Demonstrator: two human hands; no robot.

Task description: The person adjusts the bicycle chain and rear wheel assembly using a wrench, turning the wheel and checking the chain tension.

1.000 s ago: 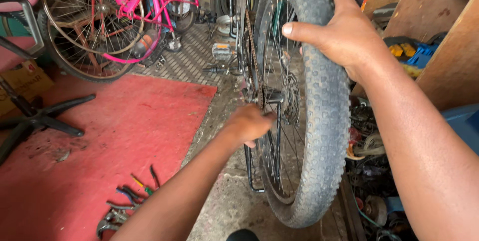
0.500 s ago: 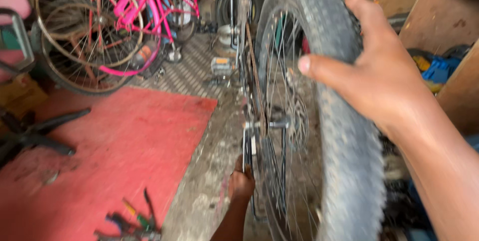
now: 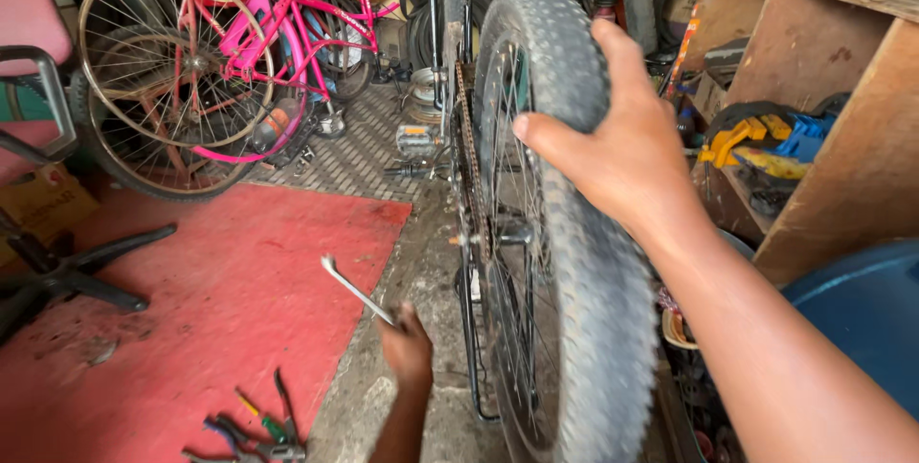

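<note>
Right hand [image 3: 627,152] is gripping the top of the knobby tyre [image 3: 593,329], fingers curling over the tread, thumb on the near side; it is bracing the wheel upright. Left hand [image 3: 407,348] is sitting low at about 6 o'clock in the frame, closed around the handle end of a spanner [image 3: 356,291]; the spanner is pointing up toward 10 o'clock, its free end hanging over the edge of the red mat [image 3: 211,300], well apart from any nut.

Wheel is filling the frame centre to 5 o'clock, standing on its edge in a bike that looks upside down; chain [image 3: 469,157] is running just left of the rim, and the hub [image 3: 512,231] is sitting at about 9 o'clock of the tyre's near face, at 1 o'clock from the left hand.

Step in hand, as a judgement: wheel-axle work, tool in hand but off the fastener, wheel being steadied. Next move is likely calling for the spanner head to be brought up and right onto the axle nut by the hub, squarely seated, while the right hand is keeping the tyre from turning; chain and frame stay are crowding that spot, so the approach is looking tight.

Around: pliers and cutters [image 3: 258,425] lying on the mat at 7 o'clock; pink bike [image 3: 278,32] and bare rims at 11 o'clock; chair base [image 3: 67,271] at 9 o'clock; wooden shelf [image 3: 842,137] at 2 o'clock; blue drum [image 3: 862,319] at 4 o'clock.
</note>
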